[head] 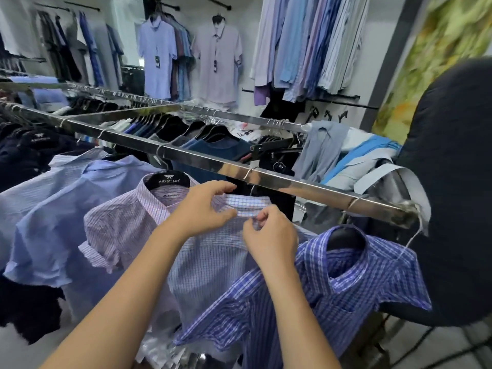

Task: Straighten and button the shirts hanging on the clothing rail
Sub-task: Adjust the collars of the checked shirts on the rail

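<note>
Two hands work at the collar of one shirt on the rail (pixel 279 179). The left hand (pixel 205 209) holds the left side of the collar of the pale check shirt (pixel 213 265), with thumb and fingers pinched on the cloth. The right hand (pixel 269 238) pinches the front edge of the same collar, just beside the left hand. Its grip is narrow and tight on the cloth. The button is too small to see.

This shirt hangs from the rail near its right end, between two other shirts. To its left hangs a pink stripe shirt (pixel 119 225) on a black hanger (pixel 166 179) with white letters. Past that one hangs a light blue shirt (pixel 61 209). To the right hangs a dark blue check shirt (pixel 354 283), with its collar open. It lies partly over the pale check shirt and touches it.

A big dark rounded thing (pixel 458 182) stands at the right end of the rail. Behind the rail hang dark tops (pixel 213 145) on a second rail. More shirts hang on the far wall (pixel 250 54).
</note>
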### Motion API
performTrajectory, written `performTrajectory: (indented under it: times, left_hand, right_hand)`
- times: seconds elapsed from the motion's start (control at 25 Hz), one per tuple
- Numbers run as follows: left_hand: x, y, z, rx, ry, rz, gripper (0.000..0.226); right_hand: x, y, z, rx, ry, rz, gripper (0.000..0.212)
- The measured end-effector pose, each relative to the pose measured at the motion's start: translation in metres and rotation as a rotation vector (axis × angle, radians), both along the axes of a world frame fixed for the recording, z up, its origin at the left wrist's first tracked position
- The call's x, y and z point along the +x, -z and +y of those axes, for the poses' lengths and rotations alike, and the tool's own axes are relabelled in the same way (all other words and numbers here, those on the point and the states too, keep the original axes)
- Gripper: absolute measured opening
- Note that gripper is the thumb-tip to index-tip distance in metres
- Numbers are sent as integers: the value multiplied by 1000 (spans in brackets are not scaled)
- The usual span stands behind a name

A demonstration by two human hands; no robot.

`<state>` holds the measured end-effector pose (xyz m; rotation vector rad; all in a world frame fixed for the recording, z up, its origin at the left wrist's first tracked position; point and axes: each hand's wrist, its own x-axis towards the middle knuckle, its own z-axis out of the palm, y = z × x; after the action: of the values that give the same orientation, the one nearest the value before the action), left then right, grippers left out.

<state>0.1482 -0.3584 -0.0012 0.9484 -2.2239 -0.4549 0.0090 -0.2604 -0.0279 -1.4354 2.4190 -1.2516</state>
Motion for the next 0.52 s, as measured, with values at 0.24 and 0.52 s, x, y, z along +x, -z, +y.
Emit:
performTrajectory:
  times: [0.24,0.52]
  left_hand:
    - [-12,-3,-47,120,297,-114,19]
    - [13,-12,-74,160,621,-129,17]
  right_hand:
    - [3,2,5,149,226,33,17]
    - [30,3,28,199,521,-124,36]
